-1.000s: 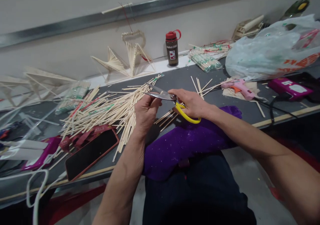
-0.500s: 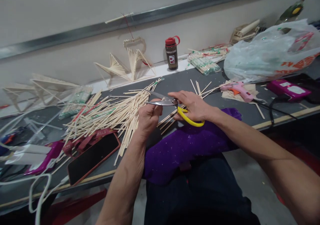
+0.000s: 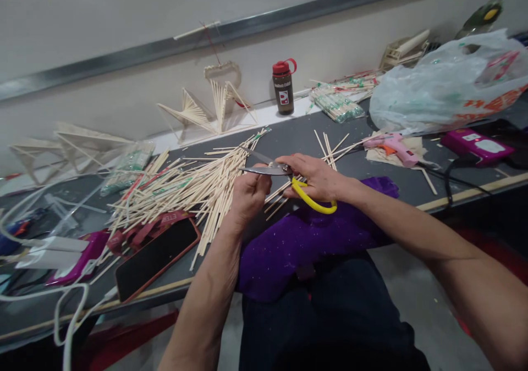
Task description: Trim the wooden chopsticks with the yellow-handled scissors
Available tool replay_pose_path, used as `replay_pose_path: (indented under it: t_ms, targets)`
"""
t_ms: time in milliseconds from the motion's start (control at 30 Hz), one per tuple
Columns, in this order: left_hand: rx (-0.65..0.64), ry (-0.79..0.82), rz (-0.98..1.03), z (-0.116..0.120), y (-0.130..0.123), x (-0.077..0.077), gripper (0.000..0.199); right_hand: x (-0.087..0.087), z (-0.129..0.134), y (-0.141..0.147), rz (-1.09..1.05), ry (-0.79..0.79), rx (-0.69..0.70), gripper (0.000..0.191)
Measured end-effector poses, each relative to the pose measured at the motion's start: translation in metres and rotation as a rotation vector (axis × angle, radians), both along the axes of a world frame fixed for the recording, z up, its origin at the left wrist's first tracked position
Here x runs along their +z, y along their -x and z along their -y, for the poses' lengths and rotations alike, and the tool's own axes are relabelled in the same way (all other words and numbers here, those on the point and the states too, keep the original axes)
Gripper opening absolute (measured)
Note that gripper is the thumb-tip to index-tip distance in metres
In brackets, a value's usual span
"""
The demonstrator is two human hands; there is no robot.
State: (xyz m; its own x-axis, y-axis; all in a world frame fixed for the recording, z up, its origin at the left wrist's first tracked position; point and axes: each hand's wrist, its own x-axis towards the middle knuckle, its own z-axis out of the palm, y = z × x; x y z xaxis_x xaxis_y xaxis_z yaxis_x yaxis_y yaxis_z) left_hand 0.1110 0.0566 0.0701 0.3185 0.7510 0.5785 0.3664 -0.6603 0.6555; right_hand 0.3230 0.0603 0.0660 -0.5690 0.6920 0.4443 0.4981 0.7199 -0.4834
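My right hand [image 3: 317, 176] grips a pair of scissors [image 3: 266, 170] by its yellow handles; the blades point left and stand apart. Right under the lower blade is my left hand [image 3: 249, 195], its fingers closed in a pinch. What those fingers hold, if anything, is hidden by the blade. A large heap of thin wooden sticks [image 3: 198, 189] lies behind and left of my left hand. Fewer loose sticks [image 3: 328, 148] lie beyond my right hand, and a few more show between the hands. Purple cloth [image 3: 305, 239] spreads below both hands over the table edge.
A phone [image 3: 157, 258] and white cables [image 3: 74, 310] lie at the left front. Stick-built models [image 3: 190, 112] and a bottle [image 3: 284, 88] stand along the wall. To the right are a pink glue gun [image 3: 394, 147], a purple box [image 3: 476, 147] and a plastic bag [image 3: 437, 96].
My left hand has shifted slightly right, closer to the scissors' pivot. The scissors stay open in my right hand, nearly in place.
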Motion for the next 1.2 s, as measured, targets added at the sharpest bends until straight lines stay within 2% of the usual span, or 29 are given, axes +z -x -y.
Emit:
replay_pose_path:
  t_ms: [100, 300, 500, 600, 800, 933, 1067, 1200]
  targets:
    - [-0.004, 0.007, 0.008, 0.002, -0.003, 0.003, 0.046, 0.002, 0.001, 0.0, 0.026, -0.014, -0.019, 0.054]
    - [0.036, 0.009, -0.033, 0.002, -0.003, 0.003, 0.051, 0.002, 0.003, 0.0, 0.082, -0.051, -0.079, 0.061]
    - [0.045, 0.088, 0.029, 0.004, -0.007, 0.003, 0.038, -0.004, -0.003, -0.001, 0.073, 0.005, -0.195, 0.035]
    - [0.054, 0.126, 0.127, 0.002, -0.005, 0.003, 0.036, -0.003, -0.005, -0.003, 0.023, -0.04, -0.21, 0.035]
    - [0.183, 0.077, 0.409, -0.014, 0.007, 0.005, 0.028, -0.001, -0.007, -0.004, -0.067, -0.07, -0.3, 0.035]
    - [0.146, 0.103, 0.521, -0.014, 0.006, 0.013, 0.032, -0.001, -0.011, -0.007, -0.244, -0.008, -0.364, 0.042]
    - [0.087, 0.237, 0.449, -0.013, -0.004, 0.008, 0.038, -0.001, -0.018, -0.014, -0.43, 0.032, -0.356, 0.047]
    - [0.075, 0.323, 0.193, -0.015, -0.011, -0.004, 0.032, -0.002, -0.024, -0.02, -0.475, 0.056, -0.364, 0.05]
